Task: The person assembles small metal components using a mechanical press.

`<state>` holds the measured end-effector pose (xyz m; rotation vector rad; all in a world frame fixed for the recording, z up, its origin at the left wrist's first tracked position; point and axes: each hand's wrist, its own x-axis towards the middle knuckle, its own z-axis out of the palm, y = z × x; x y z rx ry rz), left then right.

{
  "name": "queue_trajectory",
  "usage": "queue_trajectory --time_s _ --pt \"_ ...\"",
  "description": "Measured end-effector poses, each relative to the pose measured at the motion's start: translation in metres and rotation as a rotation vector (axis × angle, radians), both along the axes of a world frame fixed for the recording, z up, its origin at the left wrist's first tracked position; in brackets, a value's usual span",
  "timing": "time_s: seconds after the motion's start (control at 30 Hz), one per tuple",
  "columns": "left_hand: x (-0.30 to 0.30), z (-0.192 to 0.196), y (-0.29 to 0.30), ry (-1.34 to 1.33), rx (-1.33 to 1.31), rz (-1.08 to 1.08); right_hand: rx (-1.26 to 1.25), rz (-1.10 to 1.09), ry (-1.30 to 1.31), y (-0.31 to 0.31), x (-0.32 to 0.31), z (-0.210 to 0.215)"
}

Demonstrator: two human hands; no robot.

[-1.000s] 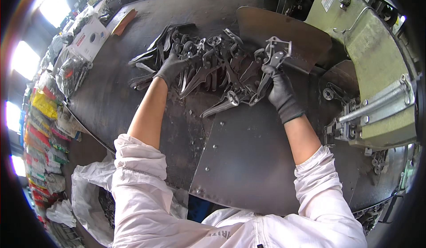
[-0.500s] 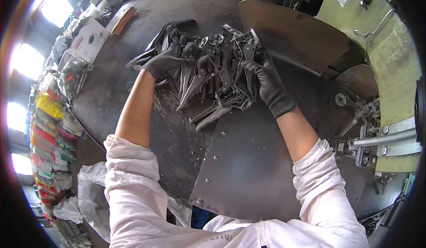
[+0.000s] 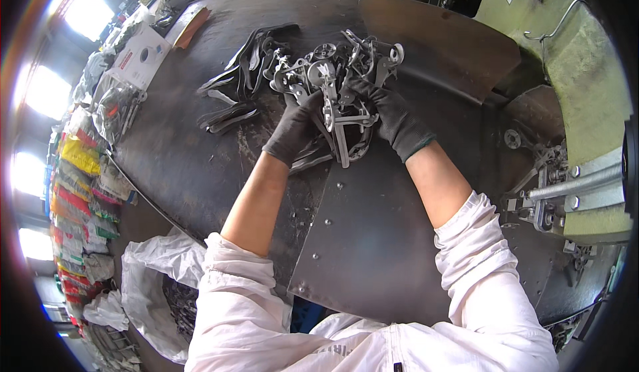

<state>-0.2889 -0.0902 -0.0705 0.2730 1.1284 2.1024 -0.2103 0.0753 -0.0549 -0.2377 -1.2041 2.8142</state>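
Note:
A cluster of grey metal lever parts with round slotted discs [image 3: 322,73] is bunched between my two gloved hands above the dark metal table [image 3: 379,239]. My left hand [image 3: 296,127], in a dark glove, closes on the near left side of the bunch. From the right, my right hand [image 3: 394,117] grips the same bunch, its fingers partly hidden behind the parts. Other dark, curved metal levers [image 3: 249,62] lie on the table just left of the bunch. A few more long pieces show beneath my left hand.
A curved brown metal plate [image 3: 439,42] stands at the far right. Beside it rises a pale green machine [image 3: 579,85] with a spring rod [image 3: 579,187]. Small metal parts lie near that machine. At lower left sits an open white sack [image 3: 143,292] with dark pieces inside.
My left hand has moved right and nearer to me, gathering lever parts toward my right hand. The bunch has turned so its discs face up; some levers stay behind at left.

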Motion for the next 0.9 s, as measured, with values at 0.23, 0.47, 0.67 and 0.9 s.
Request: queue_trajectory --time_s 0.23,0.47,0.67,0.9 --pt "0.063 0.024 -0.002 0.065 0.054 0.078 0.062 -0.036 0.010 -0.002 0.046 0.008" --pt "0.077 0.071 -0.010 0.307 0.171 0.093 0.180 -0.102 0.117 -0.026 0.091 0.098" --pt "0.131 0.113 -0.124 0.497 0.011 0.199 0.257 0.050 0.176 -0.118 0.111 0.107" --pt "0.302 0.072 -0.433 0.001 0.058 0.357 -0.016 0.597 0.441 -0.372 0.133 0.081"
